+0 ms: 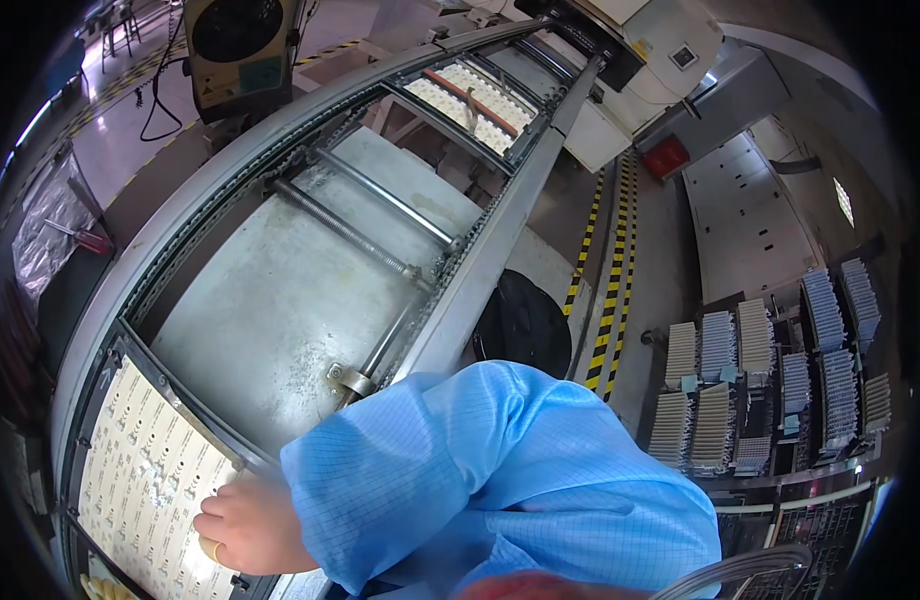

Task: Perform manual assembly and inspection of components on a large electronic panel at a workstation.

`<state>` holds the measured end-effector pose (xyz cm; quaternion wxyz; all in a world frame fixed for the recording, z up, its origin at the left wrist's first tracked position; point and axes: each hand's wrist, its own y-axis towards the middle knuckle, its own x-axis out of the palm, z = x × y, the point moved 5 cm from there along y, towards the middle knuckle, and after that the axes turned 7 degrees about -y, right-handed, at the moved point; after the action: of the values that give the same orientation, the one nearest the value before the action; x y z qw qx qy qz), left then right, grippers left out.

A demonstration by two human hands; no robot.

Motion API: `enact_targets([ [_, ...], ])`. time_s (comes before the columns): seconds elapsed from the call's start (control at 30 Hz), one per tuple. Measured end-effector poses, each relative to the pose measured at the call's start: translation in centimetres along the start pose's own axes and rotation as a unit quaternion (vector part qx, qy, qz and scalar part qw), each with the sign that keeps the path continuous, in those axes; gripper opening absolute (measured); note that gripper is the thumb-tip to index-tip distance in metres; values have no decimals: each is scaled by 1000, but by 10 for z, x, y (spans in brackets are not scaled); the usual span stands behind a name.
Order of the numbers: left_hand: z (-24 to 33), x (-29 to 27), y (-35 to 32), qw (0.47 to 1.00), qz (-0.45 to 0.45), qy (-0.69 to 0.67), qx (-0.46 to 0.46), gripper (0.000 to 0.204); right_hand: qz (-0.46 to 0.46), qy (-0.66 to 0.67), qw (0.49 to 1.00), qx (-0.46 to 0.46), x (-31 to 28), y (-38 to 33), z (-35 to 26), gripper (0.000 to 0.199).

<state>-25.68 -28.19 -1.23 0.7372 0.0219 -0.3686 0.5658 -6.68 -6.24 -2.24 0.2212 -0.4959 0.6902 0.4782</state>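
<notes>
My right hand, with a ring on one finger and a blue checked sleeve behind it, rests at the right edge of a cream panel. Its fingers are curled together and point down at the panel. Whatever they pinch, if anything, is hidden. Rows of small dark marks cover the panel, which sits in a black frame on the conveyor. A loose cluster of tiny shiny pieces lies mid-panel. At the bottom left edge only the yellowish fingers of my left hand show, beside the frame's near corner; their grip cannot be made out.
The conveyor rail with its chain runs away to the upper right. Farther along sits another framed panel with a red-brown bar across it. A black stool seat stands right of the rail. Racks of ribbed trays fill the right.
</notes>
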Motion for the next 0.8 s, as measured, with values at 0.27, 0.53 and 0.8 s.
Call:
enact_targets([
  [0.27,6,-13,12,998,-48,44,17,13,-32,91,993,65,-4,6,8,17],
  [0.53,13,-95,74,996,-59,51,36,35,-21,65,998,5,-6,22,27,18],
  [0.8,18,-24,-2,947,-58,242,205,37,-56,-72,996,-20,2,49,61,16],
])
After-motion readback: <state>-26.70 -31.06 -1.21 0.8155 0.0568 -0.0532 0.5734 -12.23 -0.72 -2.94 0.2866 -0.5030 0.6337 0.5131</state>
